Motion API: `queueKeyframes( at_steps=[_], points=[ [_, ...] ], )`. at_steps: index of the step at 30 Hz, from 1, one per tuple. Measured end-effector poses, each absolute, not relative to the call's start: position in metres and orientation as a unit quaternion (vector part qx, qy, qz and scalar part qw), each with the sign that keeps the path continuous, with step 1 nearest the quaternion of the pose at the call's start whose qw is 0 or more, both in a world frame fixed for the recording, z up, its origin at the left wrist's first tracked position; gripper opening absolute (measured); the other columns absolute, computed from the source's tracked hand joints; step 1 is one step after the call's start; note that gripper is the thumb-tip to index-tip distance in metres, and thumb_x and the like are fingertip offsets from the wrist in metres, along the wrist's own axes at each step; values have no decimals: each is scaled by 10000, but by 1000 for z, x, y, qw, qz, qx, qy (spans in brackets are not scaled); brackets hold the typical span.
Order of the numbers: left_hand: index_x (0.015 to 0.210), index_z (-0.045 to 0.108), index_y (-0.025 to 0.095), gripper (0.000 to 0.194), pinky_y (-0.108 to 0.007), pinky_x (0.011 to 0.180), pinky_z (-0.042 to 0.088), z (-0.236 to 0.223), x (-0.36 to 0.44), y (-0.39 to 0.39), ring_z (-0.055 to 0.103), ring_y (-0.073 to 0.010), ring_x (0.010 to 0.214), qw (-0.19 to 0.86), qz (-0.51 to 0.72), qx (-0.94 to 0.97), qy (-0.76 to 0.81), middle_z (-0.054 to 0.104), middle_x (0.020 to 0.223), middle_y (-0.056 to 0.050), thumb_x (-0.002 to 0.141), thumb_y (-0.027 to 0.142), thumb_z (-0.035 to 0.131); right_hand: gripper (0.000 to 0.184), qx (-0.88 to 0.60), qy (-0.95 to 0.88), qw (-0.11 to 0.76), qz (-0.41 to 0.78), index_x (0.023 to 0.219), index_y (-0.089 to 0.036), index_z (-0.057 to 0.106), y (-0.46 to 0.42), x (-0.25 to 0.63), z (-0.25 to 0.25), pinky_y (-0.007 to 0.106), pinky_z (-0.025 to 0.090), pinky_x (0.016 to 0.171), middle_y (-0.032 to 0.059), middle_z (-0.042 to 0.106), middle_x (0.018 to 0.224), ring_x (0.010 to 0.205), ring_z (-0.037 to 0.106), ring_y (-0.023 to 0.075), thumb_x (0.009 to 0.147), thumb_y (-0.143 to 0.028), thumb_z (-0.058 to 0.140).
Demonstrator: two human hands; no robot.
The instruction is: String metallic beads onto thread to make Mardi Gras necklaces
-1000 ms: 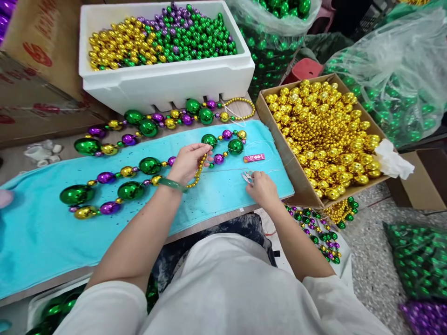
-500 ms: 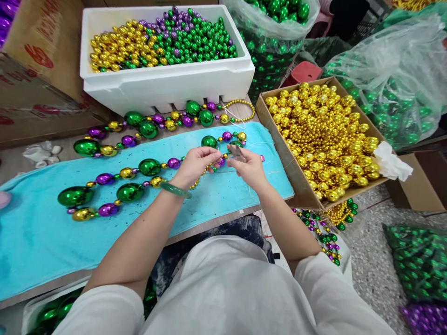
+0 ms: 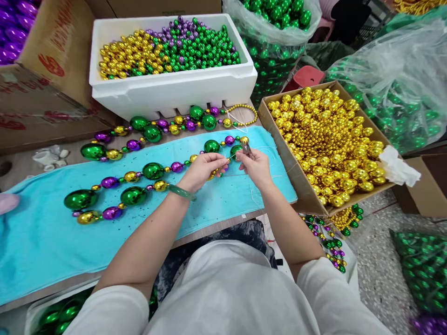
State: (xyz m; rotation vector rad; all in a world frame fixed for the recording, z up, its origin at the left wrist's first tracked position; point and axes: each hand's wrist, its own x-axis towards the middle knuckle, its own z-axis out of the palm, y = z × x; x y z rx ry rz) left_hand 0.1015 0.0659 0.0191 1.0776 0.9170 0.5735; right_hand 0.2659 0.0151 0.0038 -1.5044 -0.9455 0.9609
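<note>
A necklace of green, purple and gold beads (image 3: 152, 170) lies in a long loop on the turquoise towel (image 3: 45, 223). My left hand (image 3: 208, 170), with a green bangle at its wrist, is closed in a pinch on the bead string near its small gold beads. Close to its right, my right hand (image 3: 256, 165) is closed around small metal snips (image 3: 246, 148), which point up and away from me. Between the fingertips of both hands runs a short pale thread. The thread's exact end is too small to make out. Loose clear line lies on the towel nearby.
A second bead necklace (image 3: 152, 133) lies behind the towel, before a white foam box (image 3: 174, 88) of small beads. At the right stands a carton (image 3: 310, 188) of gold beads. Bags of green beads (image 3: 380, 111) and a cardboard box (image 3: 59, 88) surround the table.
My right hand has lifted the snips from the towel's right side and come up beside my left hand. My left hand keeps its hold on the bead string and has shifted slightly right.
</note>
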Motion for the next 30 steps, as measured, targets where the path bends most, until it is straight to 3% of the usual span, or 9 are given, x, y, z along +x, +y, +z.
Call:
queueKeyframes(
  at_steps=[3,5,7,10,13,17,21,30],
  points=[
    [731,685,147,338,-227,508,390,18,105,65,575,-118,603,714,300,465,430,662,692,-36,591,419,829,365,-660,-435,553,265,954,-192,693,6,272,9,265,502,623,77,661,979,821,617,171,830,-508,559],
    [740,679,147,335,-218,494,385,17,107,65,584,-114,603,703,324,450,447,679,732,-42,589,408,826,382,-677,-428,563,206,957,-188,692,-3,273,16,284,507,705,90,657,1001,898,602,185,836,-527,564],
    [752,673,148,337,-213,485,382,16,108,64,591,-107,604,699,341,437,452,709,825,-58,591,404,821,431,-679,-396,548,285,919,-172,689,-14,270,23,271,484,636,71,660,872,758,585,158,835,-573,557],
    [761,663,152,325,-213,491,384,14,108,61,585,-84,600,705,361,431,432,726,1001,-86,618,407,804,505,-620,-315,498,519,875,-151,690,-25,260,29,233,352,449,31,632,715,500,456,88,800,-634,564],
    [760,660,157,310,-225,533,410,10,108,59,591,-81,618,703,369,448,411,725,1056,-87,648,413,792,469,-559,-231,488,629,846,-143,687,-25,249,28,214,248,385,3,602,658,432,398,60,717,-593,674],
    [758,661,167,313,-279,706,490,3,107,57,648,-133,761,694,384,470,388,736,985,-67,661,429,801,385,-508,-155,486,694,809,-141,669,-16,244,24,195,214,356,-15,574,606,404,406,52,724,-515,707],
    [744,653,177,288,-323,862,486,-5,105,57,664,-174,923,694,388,485,364,738,954,-57,698,428,784,326,-481,-113,482,723,773,-135,651,-10,244,23,173,193,345,-27,549,567,378,389,38,754,-457,697],
    [707,558,182,318,-344,894,445,-4,106,58,638,-199,964,760,357,464,283,716,1078,-91,712,414,774,288,-488,-92,492,715,744,-131,632,-8,240,27,172,178,334,-36,525,518,355,370,38,762,-411,698]
  ],
)
